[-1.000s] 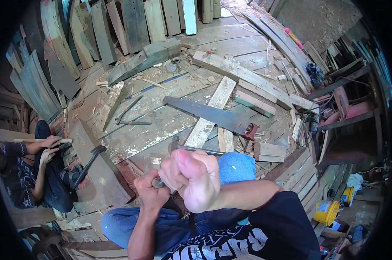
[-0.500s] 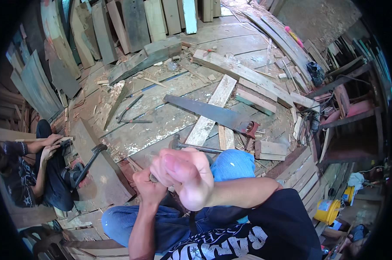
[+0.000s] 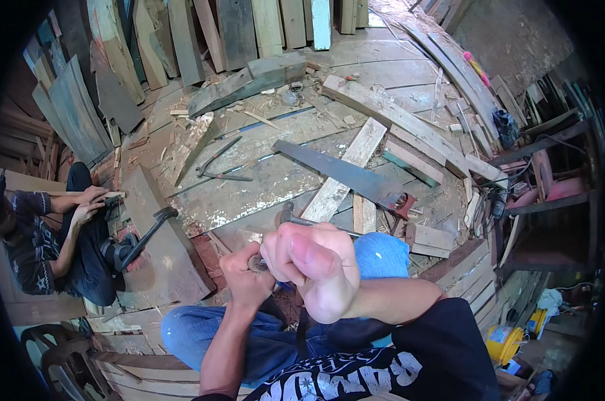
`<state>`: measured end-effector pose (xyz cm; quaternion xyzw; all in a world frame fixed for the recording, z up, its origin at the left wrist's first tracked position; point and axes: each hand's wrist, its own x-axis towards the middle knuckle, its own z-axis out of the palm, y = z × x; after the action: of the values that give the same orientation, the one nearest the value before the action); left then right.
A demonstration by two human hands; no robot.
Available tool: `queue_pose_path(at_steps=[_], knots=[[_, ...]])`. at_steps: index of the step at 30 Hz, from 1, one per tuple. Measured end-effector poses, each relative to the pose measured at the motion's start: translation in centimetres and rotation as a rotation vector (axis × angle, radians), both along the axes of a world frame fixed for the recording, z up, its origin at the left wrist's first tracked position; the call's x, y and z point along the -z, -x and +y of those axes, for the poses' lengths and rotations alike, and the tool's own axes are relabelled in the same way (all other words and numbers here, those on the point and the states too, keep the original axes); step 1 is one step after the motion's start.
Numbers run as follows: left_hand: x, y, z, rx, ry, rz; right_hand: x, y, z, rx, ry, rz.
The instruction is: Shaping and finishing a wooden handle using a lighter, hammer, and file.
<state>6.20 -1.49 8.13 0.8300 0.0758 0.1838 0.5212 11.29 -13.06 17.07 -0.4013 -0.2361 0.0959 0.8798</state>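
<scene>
My left hand is closed around a round-ended handle; only its end shows at the top of the fist, and the rest is hidden. Just to the right, my right hand makes a tight fist close to the camera, its thumb side facing up. Whatever it grips, if anything, is out of sight. Beyond the fists a hammer lies on the floor, its handle partly covered by my right hand. A handsaw with a red handle rests across a pale board further off.
Pincers and wood scraps lie on the plank floor. Beams stretch to the far right, and boards lean at the back. At left, a co-worker sits by a thick plank. A yellow bucket stands at right.
The whole view has shifted, so the floor appears further right and slightly higher. My right fist has moved a little rightward from my left, baring more of the handle's round end.
</scene>
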Motion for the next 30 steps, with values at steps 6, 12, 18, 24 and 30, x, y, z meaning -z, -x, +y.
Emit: queue_pose_path(at_steps=[6, 12, 18, 24, 30], knots=[[0.0, 0.3, -0.1, 0.001, 0.031, 0.005, -1.2, 0.4, -0.1, 0.054, 0.153, 0.049], [0.0, -0.1, 0.0, 0.032, -0.045, -0.058, -1.6, 0.2, -0.3, 0.068, 0.170, 0.050], [-0.7, 0.3, -0.5, -0.013, -0.089, 0.014, -2.6, 0.7, -1.2, -0.015, 0.170, 0.183], [0.5, -0.1, -0.1, 0.042, 0.034, 0.146, -0.5, -1.6, -0.9, -0.042, 0.270, 0.239], [2.4, -1.8, -0.4, 0.067, 0.272, 0.290, 0.9, -4.6, 1.9, -0.083, 0.167, 0.757]])
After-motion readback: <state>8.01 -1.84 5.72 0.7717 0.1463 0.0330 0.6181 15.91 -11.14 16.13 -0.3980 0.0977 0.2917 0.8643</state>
